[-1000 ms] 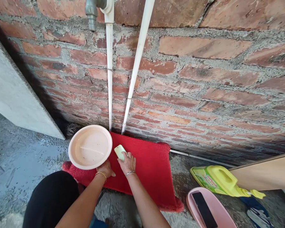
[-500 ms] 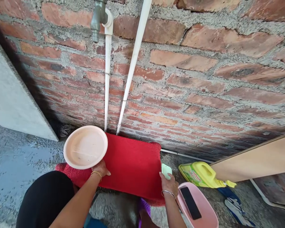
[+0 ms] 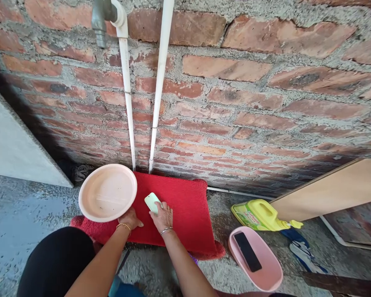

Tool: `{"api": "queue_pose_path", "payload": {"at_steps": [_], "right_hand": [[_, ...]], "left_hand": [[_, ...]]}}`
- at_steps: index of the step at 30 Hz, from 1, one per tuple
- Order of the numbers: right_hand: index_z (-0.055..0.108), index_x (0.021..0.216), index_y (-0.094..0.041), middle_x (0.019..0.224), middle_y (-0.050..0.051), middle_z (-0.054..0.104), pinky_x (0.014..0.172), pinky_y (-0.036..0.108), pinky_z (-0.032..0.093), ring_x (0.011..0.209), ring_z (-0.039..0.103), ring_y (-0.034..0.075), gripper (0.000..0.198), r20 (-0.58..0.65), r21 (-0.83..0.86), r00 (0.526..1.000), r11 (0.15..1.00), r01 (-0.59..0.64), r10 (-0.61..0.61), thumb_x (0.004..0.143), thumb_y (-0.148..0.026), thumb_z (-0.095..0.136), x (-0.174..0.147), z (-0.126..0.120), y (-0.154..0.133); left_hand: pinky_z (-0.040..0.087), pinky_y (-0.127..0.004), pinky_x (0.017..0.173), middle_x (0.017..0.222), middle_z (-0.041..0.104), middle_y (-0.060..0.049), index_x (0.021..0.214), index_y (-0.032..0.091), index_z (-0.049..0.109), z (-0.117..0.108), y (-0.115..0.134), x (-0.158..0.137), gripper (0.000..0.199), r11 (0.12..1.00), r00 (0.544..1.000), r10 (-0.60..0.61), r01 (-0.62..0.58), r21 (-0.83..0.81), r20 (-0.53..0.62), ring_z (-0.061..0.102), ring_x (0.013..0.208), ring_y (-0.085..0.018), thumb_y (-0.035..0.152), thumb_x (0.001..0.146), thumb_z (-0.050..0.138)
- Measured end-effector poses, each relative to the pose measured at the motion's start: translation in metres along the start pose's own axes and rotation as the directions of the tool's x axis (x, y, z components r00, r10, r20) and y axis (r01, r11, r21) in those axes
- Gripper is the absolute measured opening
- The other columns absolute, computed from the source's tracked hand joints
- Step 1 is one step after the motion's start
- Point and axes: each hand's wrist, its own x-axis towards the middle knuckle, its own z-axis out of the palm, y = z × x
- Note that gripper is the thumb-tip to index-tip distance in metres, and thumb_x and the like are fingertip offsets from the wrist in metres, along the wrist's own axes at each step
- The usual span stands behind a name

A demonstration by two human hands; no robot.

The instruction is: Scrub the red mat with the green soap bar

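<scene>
My right hand [image 3: 162, 216] grips a pale green scrubbing brush [image 3: 151, 201] from its near end, holding it against the middle of a red mat [image 3: 185, 206]. The brush's back faces up, with a small hole at the far end; its underside is hidden. The mat is spread beside the brick wall. My left hand [image 3: 131, 219] rests on the mat's left part with the thumb stretched out. Its other fingers are partly hidden beneath the rim of a pale pink round basin [image 3: 108, 192], which holds a little clear water with dark specks.
A yellow detergent jug [image 3: 259, 214] lies at the right. Nearer stands a pink oval tub [image 3: 273, 264] with a flat black object [image 3: 247, 251] inside. A grey tap [image 3: 99, 24] and white pipes [image 3: 157, 82] run along the wall. Boards lean at both sides; slippers [image 3: 306, 251] lie on the right.
My right hand has carried the brush leftward from the mat's right edge to its middle. The left hand stays by the basin. The view has shifted slightly.
</scene>
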Motion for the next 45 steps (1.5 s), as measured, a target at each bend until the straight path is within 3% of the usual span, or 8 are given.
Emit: {"api": "queue_pose_path", "payload": {"at_steps": [7, 14, 16, 22, 29, 33, 39, 45], "right_hand": [[0.058, 0.125, -0.03, 0.118, 0.007, 0.058, 0.088, 0.035, 0.039, 0.106, 0.058, 0.024, 0.043, -0.095, 0.0, 0.931, 0.936, -0.353, 0.351, 0.085, -0.045, 0.057, -0.018, -0.023, 0.113], [0.057, 0.124, -0.022, 0.106, 0.011, 0.062, 0.075, 0.037, 0.046, 0.09, 0.063, 0.026, 0.055, -0.131, 0.142, 0.644, 0.658, -0.74, 0.753, 0.084, -0.059, 0.049, -0.05, -0.047, 0.191], [0.057, 0.123, -0.02, 0.106, 0.012, 0.062, 0.076, 0.037, 0.047, 0.092, 0.063, 0.026, 0.054, -0.144, 0.172, 0.676, 0.691, -0.702, 0.722, 0.084, -0.057, 0.051, -0.049, -0.043, 0.178], [0.06, 0.121, -0.026, 0.11, 0.007, 0.061, 0.086, 0.033, 0.043, 0.099, 0.06, 0.023, 0.044, -0.095, 0.126, 0.963, 0.962, -0.24, 0.253, 0.081, -0.044, 0.06, -0.031, -0.009, 0.059], [0.059, 0.12, -0.032, 0.115, 0.006, 0.059, 0.09, 0.036, 0.036, 0.107, 0.056, 0.025, 0.043, 0.067, 0.013, 0.985, 0.987, 0.16, -0.16, 0.078, -0.041, 0.064, -0.023, 0.009, -0.05], [0.059, 0.121, -0.031, 0.114, 0.007, 0.06, 0.088, 0.036, 0.036, 0.107, 0.056, 0.026, 0.044, 0.075, -0.037, 0.993, 0.995, 0.089, -0.086, 0.078, -0.041, 0.063, -0.021, 0.002, -0.03], [0.062, 0.113, -0.027, 0.105, 0.007, 0.064, 0.08, 0.033, 0.042, 0.097, 0.062, 0.024, 0.04, 0.012, 0.028, 0.965, 0.964, -0.264, 0.263, 0.075, -0.039, 0.063, -0.015, -0.012, 0.031], [0.061, 0.106, -0.025, 0.102, 0.004, 0.066, 0.073, 0.027, 0.046, 0.09, 0.063, 0.019, 0.037, 0.035, 0.37, 0.947, 0.876, -0.31, 0.32, 0.076, -0.046, 0.059, 0.021, 0.005, -0.018]], "left_hand": [[0.046, -0.041, 0.098, 0.121, 0.065, -0.019, 0.111, 0.013, 0.065, -0.007, 0.005, -0.007, 0.07, 0.999, 1.0, -0.016, 0.016, 0.049, 0.0, 0.059, 0.115, -0.035, 0.046, 0.052, 0.081], [0.045, -0.041, 0.099, 0.121, 0.065, -0.02, 0.113, 0.011, 0.063, -0.006, 0.001, -0.013, 0.075, 0.999, 0.999, 0.001, 0.001, 0.054, -0.035, 0.058, 0.117, -0.036, 0.051, 0.052, 0.08], [0.044, -0.04, 0.099, 0.123, 0.064, -0.019, 0.115, 0.012, 0.062, -0.004, -0.001, -0.016, 0.076, 0.999, 0.999, 0.005, -0.003, 0.051, -0.041, 0.056, 0.119, -0.035, 0.053, 0.053, 0.079], [0.041, -0.039, 0.102, 0.135, 0.055, -0.017, 0.124, 0.015, 0.054, 0.001, -0.008, -0.028, 0.074, 0.997, 0.994, 0.041, -0.035, 0.062, -0.098, 0.048, 0.128, -0.032, 0.051, 0.063, 0.073], [0.045, -0.04, 0.098, 0.131, 0.059, -0.015, 0.127, 0.018, 0.051, -0.001, -0.036, -0.04, 0.068, 1.0, 0.999, -0.026, 0.025, 0.005, 0.041, 0.055, 0.123, -0.029, 0.036, 0.065, 0.074], [0.042, -0.039, 0.102, 0.139, 0.053, -0.016, 0.133, 0.019, 0.047, -0.004, -0.055, -0.041, 0.069, 0.997, 0.995, -0.079, 0.08, -0.014, 0.058, 0.05, 0.128, -0.028, 0.037, 0.071, 0.07], [0.042, -0.039, 0.102, 0.139, 0.053, -0.015, 0.133, 0.022, 0.049, 0.0, -0.064, -0.031, 0.069, 0.997, 0.996, -0.068, 0.07, -0.022, 0.063, 0.051, 0.128, -0.029, 0.034, 0.069, 0.071], [0.042, -0.041, 0.104, 0.142, 0.05, -0.017, 0.134, 0.021, 0.05, 0.008, -0.068, -0.016, 0.071, 0.998, 0.997, -0.042, 0.045, -0.033, 0.07, 0.05, 0.128, -0.032, 0.03, 0.067, 0.072]]}}
